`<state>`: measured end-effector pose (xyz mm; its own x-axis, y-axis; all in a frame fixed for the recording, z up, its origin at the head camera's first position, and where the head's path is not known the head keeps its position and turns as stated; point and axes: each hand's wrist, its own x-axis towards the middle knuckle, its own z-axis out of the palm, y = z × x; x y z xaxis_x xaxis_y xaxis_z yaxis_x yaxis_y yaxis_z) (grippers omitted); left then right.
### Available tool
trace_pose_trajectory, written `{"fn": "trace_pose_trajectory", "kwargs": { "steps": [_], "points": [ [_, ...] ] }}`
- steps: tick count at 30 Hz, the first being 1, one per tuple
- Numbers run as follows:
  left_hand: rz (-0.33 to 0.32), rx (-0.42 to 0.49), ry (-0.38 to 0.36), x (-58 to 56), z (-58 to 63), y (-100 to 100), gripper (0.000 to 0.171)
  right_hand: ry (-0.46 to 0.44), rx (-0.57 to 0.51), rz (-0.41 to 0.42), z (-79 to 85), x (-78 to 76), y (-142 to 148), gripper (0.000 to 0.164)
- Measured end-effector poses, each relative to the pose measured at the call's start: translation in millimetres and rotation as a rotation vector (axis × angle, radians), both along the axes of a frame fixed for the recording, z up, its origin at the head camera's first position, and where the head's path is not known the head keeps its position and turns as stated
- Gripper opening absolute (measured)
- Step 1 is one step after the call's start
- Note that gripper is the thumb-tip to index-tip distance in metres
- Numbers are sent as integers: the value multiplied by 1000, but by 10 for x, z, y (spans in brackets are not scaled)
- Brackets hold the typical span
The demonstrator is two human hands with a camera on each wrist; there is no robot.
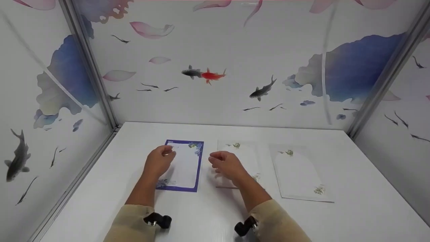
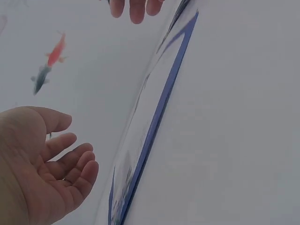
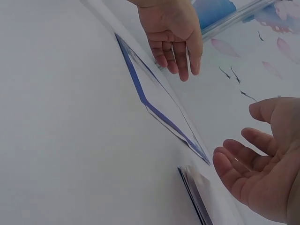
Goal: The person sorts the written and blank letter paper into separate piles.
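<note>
A printed sheet with a purple-blue border and flowers in two corners [image 1: 186,168] lies flat on the white table. Over its left side hovers my left hand [image 1: 159,162], fingers loosely bent, with nothing in them. My right hand [image 1: 228,164] is above the left part of a pale flower-printed sheet or stack [image 1: 251,161], likewise holding nothing. In the left wrist view the left palm [image 2: 47,168] shows relaxed fingers apart from the paper. The right wrist view shows the right hand [image 3: 262,164] relaxed, above the edge of layered sheets [image 3: 206,197].
Another pale sheet or stack with floral corners [image 1: 299,174] lies to the right on the white table [image 1: 188,218]. White panels printed with fish and petals [image 1: 218,43] surround the table on three sides, with metal posts [image 1: 90,64] at the corners.
</note>
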<state>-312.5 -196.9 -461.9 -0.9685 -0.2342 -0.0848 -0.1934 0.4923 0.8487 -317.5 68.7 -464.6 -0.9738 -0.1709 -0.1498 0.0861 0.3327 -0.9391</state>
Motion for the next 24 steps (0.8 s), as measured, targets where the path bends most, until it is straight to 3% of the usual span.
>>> {"fn": "trace_pose_trajectory", "kwargs": {
  "steps": [8, 18, 24],
  "points": [
    [-94, 43, 60, -106, 1, 563, 46, 80, 18, 15, 6, -73, 640, 39],
    [-189, 101, 97, -167, 2, 1260, 45, 68, 98, -86, 8, -92, 1395, 47],
    [-241, 113, 105, -168, -1, 1459, 44, 72, 108, -99, -19, -100, 1615, 57]
  ]
}}
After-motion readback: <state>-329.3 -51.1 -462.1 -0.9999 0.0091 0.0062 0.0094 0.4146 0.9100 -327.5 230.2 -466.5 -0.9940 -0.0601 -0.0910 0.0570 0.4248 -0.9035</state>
